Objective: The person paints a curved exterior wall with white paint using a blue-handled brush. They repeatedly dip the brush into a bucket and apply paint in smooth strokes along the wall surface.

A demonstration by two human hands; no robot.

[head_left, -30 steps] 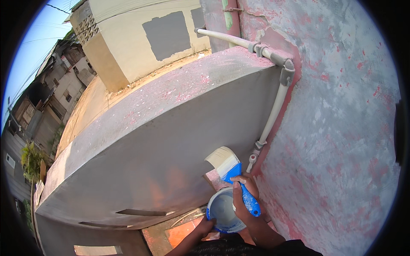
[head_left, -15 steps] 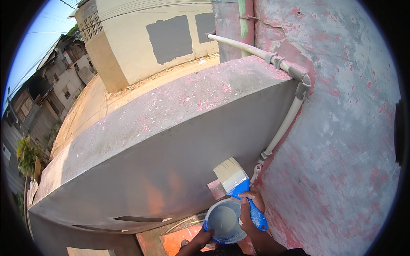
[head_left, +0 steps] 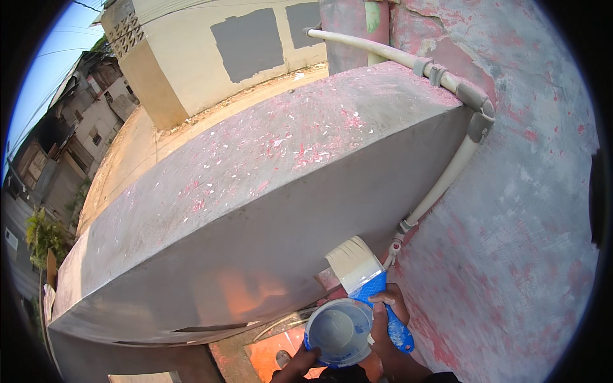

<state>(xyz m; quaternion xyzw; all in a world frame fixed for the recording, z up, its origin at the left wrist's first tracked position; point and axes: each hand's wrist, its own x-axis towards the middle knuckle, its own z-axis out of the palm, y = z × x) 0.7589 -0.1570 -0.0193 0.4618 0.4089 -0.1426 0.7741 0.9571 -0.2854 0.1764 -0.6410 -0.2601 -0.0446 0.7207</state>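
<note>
- The paintbrush (head_left: 370,286) is in the lower part of the frame, right of centre. Its long axis runs on a slant, from upper left to lower right.
- Its broad cream bristles (head_left: 353,263) point to the upper left, toward the grey low wall (head_left: 274,236); whether they touch it, I cannot tell.
- The blue handle (head_left: 400,335), smeared with white, ends at the lower right, near the pink-and-grey side wall (head_left: 504,242).
- The right hand (head_left: 384,338) is closed around the handle, with no visible gap. The thumb lies along the near side, and the fingers bend over the upper part from the right.
- The bucket (head_left: 359,329) sits at the bottom of the frame, just right of centre. Its round mouth faces up toward the camera, showing a pale grey liquid (head_left: 333,332) inside.
- The left hand (head_left: 301,360) grips the bucket at its lower left, the thumb at the rim; the other fingers are hidden, so how far they wrap cannot be told.
- Above and right of the brush, a white pipe (head_left: 444,175) slants down to a small valve (head_left: 393,247) near the bristles.
</note>
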